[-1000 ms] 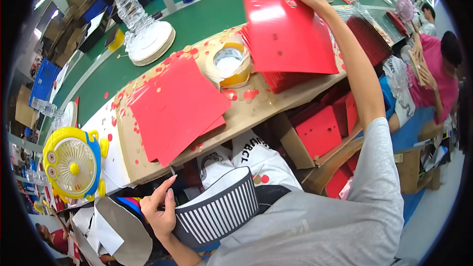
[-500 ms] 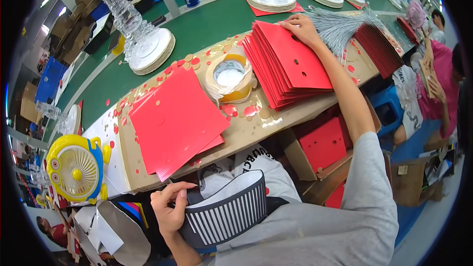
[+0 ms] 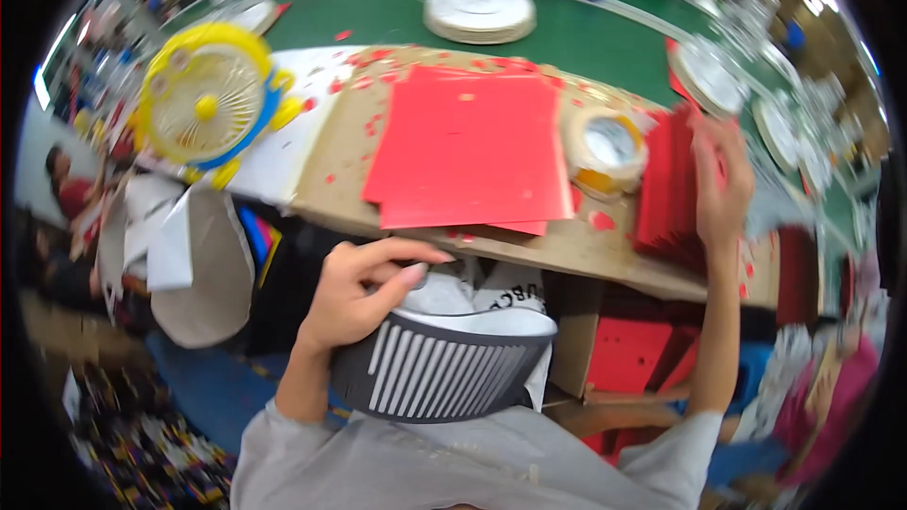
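Note:
A stack of red card sheets (image 3: 664, 191) stands toward the right of the brown work surface, its many edges fanned. My right hand (image 3: 723, 170) is bent over its upper right side, with red card showing between the fingers. Motion blur hides how many sheets it grips. Flat red sheets (image 3: 472, 151) lie overlapping in the middle, left of a roll of tape (image 3: 605, 146). Below their front edge hovers my left hand (image 3: 364, 288), empty, index finger and thumb stretched out and a little apart. It is beside a dark curved band with white slats (image 3: 444, 373) at my chest.
A yellow and blue fan (image 3: 206, 104) stands at left. Red and tan discs are scattered around the sheets. Clear stacked pieces on round white bases (image 3: 480, 14) stand on the green belt (image 3: 378, 14). An open carton with red sheets (image 3: 628, 354) is below the table at right.
My view has swung right-side-down and left, shifting the scene. My right hand has come from the stack's top edge to its right side; my left hand's fingers have straightened slightly.

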`<action>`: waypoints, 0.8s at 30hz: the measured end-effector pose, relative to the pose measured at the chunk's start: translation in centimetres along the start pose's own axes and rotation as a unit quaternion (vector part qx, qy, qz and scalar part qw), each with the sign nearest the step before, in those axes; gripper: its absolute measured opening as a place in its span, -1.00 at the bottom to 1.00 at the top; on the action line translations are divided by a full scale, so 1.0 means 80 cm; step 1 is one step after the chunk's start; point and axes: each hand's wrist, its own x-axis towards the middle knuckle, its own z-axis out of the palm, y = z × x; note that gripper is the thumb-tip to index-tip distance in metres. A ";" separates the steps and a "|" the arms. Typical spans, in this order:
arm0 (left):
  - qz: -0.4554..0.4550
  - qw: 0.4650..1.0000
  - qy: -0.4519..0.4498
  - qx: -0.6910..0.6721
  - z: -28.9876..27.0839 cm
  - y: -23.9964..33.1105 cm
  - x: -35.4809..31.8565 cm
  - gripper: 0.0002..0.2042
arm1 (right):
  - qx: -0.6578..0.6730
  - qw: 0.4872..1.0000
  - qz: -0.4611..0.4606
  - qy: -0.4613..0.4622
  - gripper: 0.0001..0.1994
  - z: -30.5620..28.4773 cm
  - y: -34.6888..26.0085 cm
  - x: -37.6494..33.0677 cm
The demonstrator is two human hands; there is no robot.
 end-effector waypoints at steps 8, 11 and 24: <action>-0.009 0.987 0.144 -0.067 0.018 0.018 -0.007 -0.78 | 0.167 0.952 -0.158 -0.203 -0.48 0.065 -0.292 -0.179; -0.036 0.981 0.178 -0.075 0.012 0.019 -0.002 -0.78 | 0.253 0.954 -0.064 -0.148 -0.52 0.089 -0.299 -0.202; -0.037 0.980 0.184 -0.057 0.030 -0.010 0.006 -0.83 | 0.241 0.965 0.017 -0.099 -0.58 0.076 -0.309 -0.206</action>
